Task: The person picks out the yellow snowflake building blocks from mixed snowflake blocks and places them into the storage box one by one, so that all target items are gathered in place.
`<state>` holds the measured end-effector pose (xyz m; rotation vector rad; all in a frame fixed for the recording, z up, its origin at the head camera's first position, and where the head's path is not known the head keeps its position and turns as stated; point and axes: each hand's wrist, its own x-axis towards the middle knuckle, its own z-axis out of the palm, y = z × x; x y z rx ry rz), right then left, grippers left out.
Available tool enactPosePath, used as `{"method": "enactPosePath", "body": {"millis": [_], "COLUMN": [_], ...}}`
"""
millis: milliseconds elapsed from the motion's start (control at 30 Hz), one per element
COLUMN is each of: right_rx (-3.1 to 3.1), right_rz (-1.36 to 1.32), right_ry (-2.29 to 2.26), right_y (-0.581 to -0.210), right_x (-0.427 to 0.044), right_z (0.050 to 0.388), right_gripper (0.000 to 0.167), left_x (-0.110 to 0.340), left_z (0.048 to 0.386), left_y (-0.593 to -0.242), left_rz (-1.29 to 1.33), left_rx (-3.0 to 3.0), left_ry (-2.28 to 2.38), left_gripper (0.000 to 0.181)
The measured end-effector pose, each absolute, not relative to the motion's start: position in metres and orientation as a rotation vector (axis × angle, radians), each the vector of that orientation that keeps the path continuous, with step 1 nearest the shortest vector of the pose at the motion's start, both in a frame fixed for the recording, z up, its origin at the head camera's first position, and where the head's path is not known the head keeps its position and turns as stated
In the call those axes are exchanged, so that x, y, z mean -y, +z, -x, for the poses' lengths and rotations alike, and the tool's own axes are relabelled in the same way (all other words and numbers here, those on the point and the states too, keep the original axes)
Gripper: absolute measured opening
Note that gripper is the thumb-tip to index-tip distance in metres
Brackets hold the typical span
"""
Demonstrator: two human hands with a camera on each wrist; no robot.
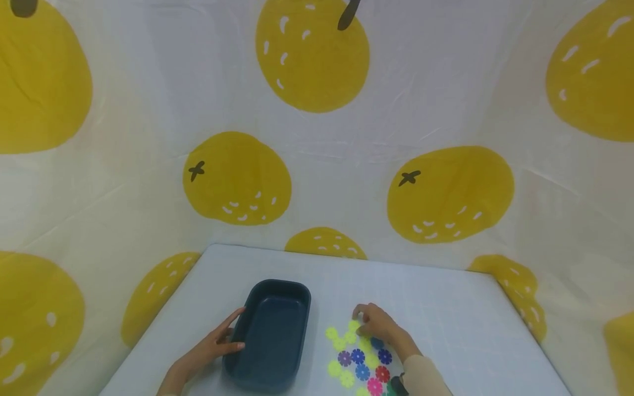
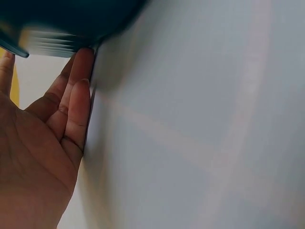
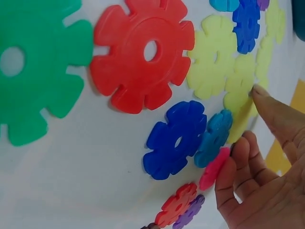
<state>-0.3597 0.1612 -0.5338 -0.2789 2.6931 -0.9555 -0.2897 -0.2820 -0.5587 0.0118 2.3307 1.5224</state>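
A dark blue-green rectangular bin (image 1: 271,341) stands left of centre on the table. My left hand (image 1: 205,351) holds its left side, thumb over the rim and fingers along the outer wall; in the left wrist view, fingers (image 2: 78,98) touch the bin's underside. My right hand (image 1: 380,324) is over the far end of a spread of flower-shaped plastic discs. Its thumb touches a yellow-green disc (image 3: 240,83), while the other fingers lie apart from the thumb, close to a pink disc (image 3: 213,168). Nothing is clearly pinched between them.
Several more discs lie flat nearby: red (image 3: 143,86), green (image 3: 47,57), dark blue (image 3: 167,143) and purple (image 1: 344,358). They are right of the bin, on a white table (image 1: 465,324). A curtain (image 1: 342,192) printed with yellow fruit hangs behind and at both sides.
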Motion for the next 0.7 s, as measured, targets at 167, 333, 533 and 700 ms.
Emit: {"method": "enactPosePath", "body": {"millis": [167, 333, 533, 700], "right_rx": [-2.737, -2.754, -2.744, -2.756], "right_rz": [0.304, 0.324, 0.340, 0.382], "right_ry": [-0.967, -0.955, -0.967, -0.972], "right_y": [-0.5364, -0.5376, -0.5375, -0.5351], "right_x": [-0.1576, -0.1546, -0.1552, -0.1576], "right_z": [0.3604, 0.3615, 0.3598, 0.3574], "right_gripper": [0.026, 0.029, 0.021, 0.017], "left_x": [0.2825, 0.2824, 0.2830, 0.2823], "left_z": [0.2899, 0.2905, 0.2905, 0.2903], "left_y": [-0.5586, -0.5585, -0.5594, -0.5597], "left_rz": [-0.028, -0.011, -0.014, -0.002], "left_rx": [-2.327, -2.333, -2.343, -2.336], "left_ry": [1.523, 1.515, 1.507, 1.523], "left_gripper": [0.085, 0.085, 0.086, 0.085]}}
